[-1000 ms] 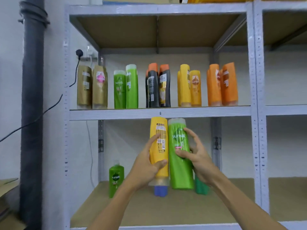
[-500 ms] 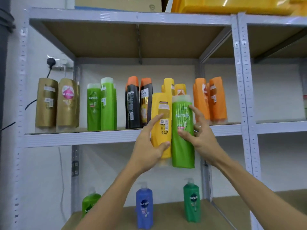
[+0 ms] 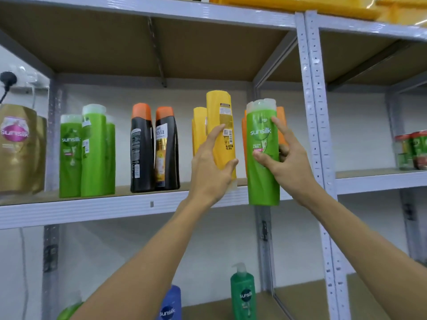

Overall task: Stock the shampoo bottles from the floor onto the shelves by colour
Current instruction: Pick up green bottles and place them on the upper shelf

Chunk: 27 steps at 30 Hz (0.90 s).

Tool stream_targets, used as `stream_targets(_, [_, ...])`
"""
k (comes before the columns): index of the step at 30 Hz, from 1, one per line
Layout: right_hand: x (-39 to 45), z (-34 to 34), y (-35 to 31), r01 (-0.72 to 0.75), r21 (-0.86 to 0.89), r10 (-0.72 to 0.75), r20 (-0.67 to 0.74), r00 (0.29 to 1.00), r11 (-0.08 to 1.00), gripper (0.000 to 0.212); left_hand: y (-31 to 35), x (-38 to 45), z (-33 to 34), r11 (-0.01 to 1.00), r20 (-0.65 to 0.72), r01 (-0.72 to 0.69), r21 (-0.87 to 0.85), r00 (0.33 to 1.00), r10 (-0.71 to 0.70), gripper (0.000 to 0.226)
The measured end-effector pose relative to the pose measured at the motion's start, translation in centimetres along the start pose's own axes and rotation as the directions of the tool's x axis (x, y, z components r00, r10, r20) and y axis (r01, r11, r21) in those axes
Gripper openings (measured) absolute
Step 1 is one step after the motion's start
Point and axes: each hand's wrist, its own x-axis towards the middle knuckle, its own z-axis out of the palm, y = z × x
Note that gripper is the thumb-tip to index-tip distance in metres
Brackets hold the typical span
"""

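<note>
My left hand point(image 3: 211, 172) grips a yellow shampoo bottle point(image 3: 220, 118), held upright at the shelf point(image 3: 92, 207) edge, right in front of the yellow bottles point(image 3: 199, 128) standing there. My right hand point(image 3: 285, 162) holds a green Sunsilk bottle point(image 3: 262, 181) upright, its base hanging below the shelf lip, in front of the orange bottles point(image 3: 280, 116). Further left on the same shelf stand green bottles point(image 3: 86, 153), black bottles with orange caps point(image 3: 153, 148) and gold bottles point(image 3: 20, 148).
A grey upright post point(image 3: 316, 125) rises just right of my right hand. On the lower shelf stand a dark green pump bottle point(image 3: 242, 296), a blue bottle point(image 3: 169, 306) and a light green one point(image 3: 68, 311). Jars point(image 3: 411, 150) sit in the right bay. A plug point(image 3: 8, 79) hangs at far left.
Both hands have risen from below the shelf to its level and moved apart; the yellow bottle is now higher, in front of the yellow group. The view has tilted up and closer.
</note>
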Motion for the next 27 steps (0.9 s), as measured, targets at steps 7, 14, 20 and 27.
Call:
stream_targets(7, [1.9, -2.1, 2.0, -0.012, -0.015, 0.011, -0.032, 0.999, 1.000, 0.079, -1.9, 1.7, 3.8, 0.996, -0.056, 0.020, 0.087, 0.998, -0.015, 0.081])
stream_targets(14, [2.0, -1.9, 3.2, 0.005, -0.038, -0.005, -0.007, 1.000, 0.999, 0.079, -3.0, 1.6, 6.1, 0.989, -0.029, 0.046, 0.143, 0.999, -0.042, 0.082])
stream_targets(20, [1.9, -1.4, 3.5, -0.003, -0.040, 0.003, 0.002, 1.000, 0.999, 0.079, -3.1, -0.9, 6.0, 0.959, 0.165, 0.092, 0.268, 0.976, -0.140, 0.087])
stream_targets(27, [1.6, -1.2, 3.4, -0.010, -0.043, 0.011, 0.012, 1.000, 0.999, 0.078, -3.5, -1.1, 6.3, 0.870, 0.162, 0.103, 0.482, 0.966, -0.203, 0.090])
